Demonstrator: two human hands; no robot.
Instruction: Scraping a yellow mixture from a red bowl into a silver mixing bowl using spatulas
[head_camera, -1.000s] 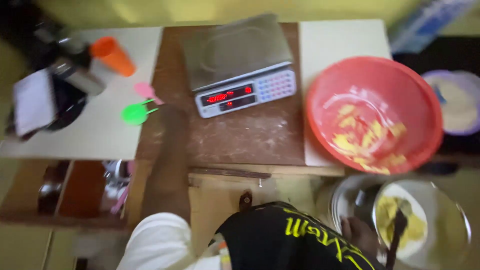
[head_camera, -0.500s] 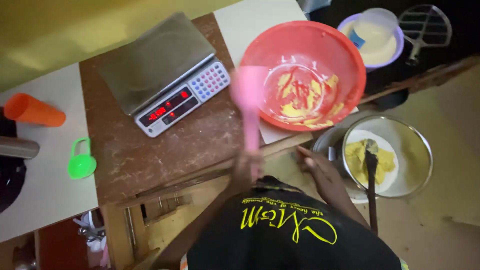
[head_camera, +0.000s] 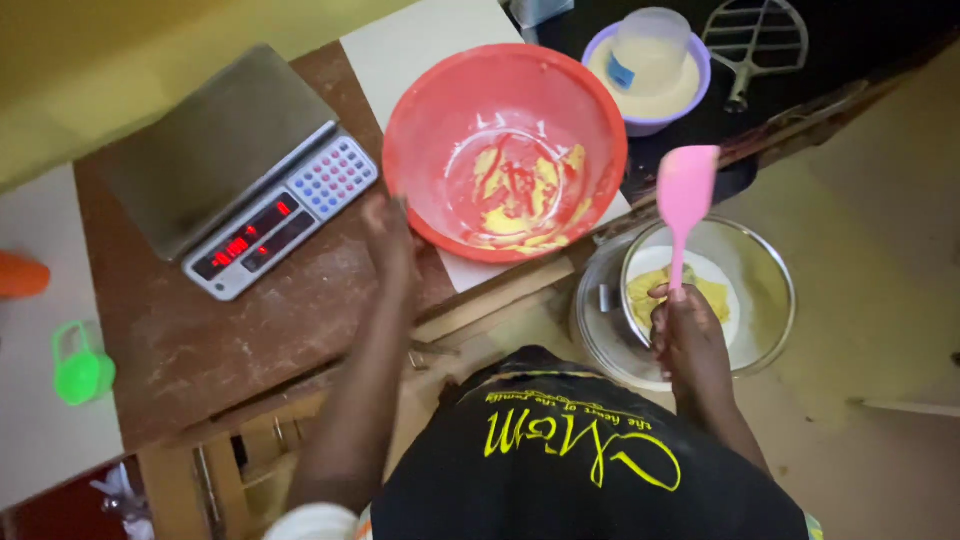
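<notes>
My right hand (head_camera: 687, 340) grips the handle of a pink spatula (head_camera: 685, 195), its blade raised above a metal bowl (head_camera: 770, 300) that holds yellow batter (head_camera: 715, 292) low at my right side. My left hand (head_camera: 388, 238) rests on the brown tabletop against the left rim of a red plastic bowl (head_camera: 440, 120), which has smears of yellow batter inside. My black apron with yellow lettering fills the bottom of the view.
A digital scale (head_camera: 235, 175) with a red display sits left of the red bowl. A purple bowl (head_camera: 650, 95) of pale batter with a clear cup in it and a metal beater (head_camera: 755, 45) lie at the back right. A green scoop (head_camera: 82, 365) and orange cup (head_camera: 20, 275) are at far left.
The pink spatula has passed from my left hand over the red bowl to my right hand above the metal bowl. My left hand has moved onto the red bowl's rim.
</notes>
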